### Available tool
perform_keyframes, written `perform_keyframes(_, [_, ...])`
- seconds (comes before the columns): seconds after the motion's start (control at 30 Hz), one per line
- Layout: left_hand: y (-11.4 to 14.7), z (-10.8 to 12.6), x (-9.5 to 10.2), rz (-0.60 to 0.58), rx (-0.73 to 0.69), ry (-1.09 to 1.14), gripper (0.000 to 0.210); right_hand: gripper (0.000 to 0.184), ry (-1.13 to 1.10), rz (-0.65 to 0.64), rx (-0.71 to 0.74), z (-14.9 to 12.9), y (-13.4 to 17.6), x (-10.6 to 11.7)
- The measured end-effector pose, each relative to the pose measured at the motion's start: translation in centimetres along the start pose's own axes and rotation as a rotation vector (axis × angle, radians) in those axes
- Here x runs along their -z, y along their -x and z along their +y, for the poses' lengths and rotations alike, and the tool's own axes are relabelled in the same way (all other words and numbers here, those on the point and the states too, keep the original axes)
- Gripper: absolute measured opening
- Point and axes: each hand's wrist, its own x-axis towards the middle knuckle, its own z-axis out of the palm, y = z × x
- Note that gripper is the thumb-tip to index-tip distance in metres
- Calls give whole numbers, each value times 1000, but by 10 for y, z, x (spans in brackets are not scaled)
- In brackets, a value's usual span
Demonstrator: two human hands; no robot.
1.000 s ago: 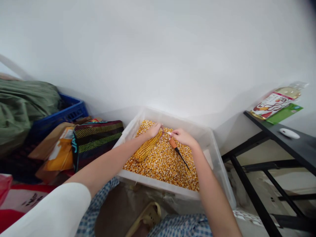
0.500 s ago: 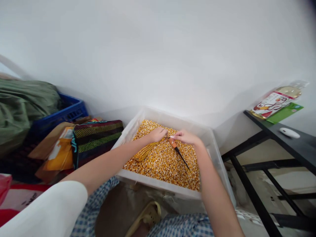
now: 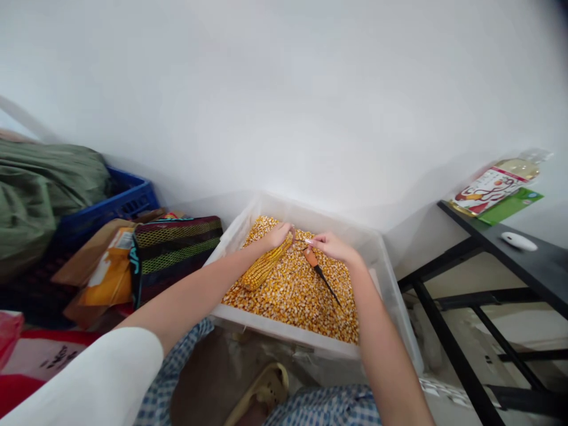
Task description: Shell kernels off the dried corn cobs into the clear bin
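Note:
My left hand [image 3: 280, 235] is closed at the upper end of a yellow ear of corn [image 3: 265, 264], which lies slanted over loose corn kernels [image 3: 288, 296]. The fingers partly hide that end. To its right, my right hand [image 3: 332, 244] is pinched shut on a small, thin dark piece [image 3: 300, 241] with a whitish part at the fingertips; its kind is too small to make out. Just below the right fingers lies a pointed tool with an orange handle [image 3: 311, 257] and a dark shaft, resting on the kernels. A translucent plastic bin [image 3: 284, 324] holds the kernels.
At left stand a blue crate [image 3: 128, 198] with green cloth, a striped mesh bag [image 3: 177, 251] and cardboard. On the right, a black table [image 3: 539, 257] carries a bottle [image 3: 497, 183], a green packet and a white oval object [image 3: 518, 241]. A white wall rises behind the bin.
My left hand has shifted slightly left and up with the end of the ear, so more of the ear shows. The right hand and the orange-handled tool have hardly moved.

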Motion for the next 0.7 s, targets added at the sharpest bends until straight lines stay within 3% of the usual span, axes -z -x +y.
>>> perform_keyframes(0.2, [2,7,0,-5,36,45,47,46,-14,50,8,-3,-4,-6])
perform_keyframes(0.43, [0,-3,-2,0,-35,-28,45,48,12,17,23,-4,-6,-9])
perform_keyframes(0.7, [6,10,-14,-174,-84,-248,45,50,-96,-216,-30,4,5,7])
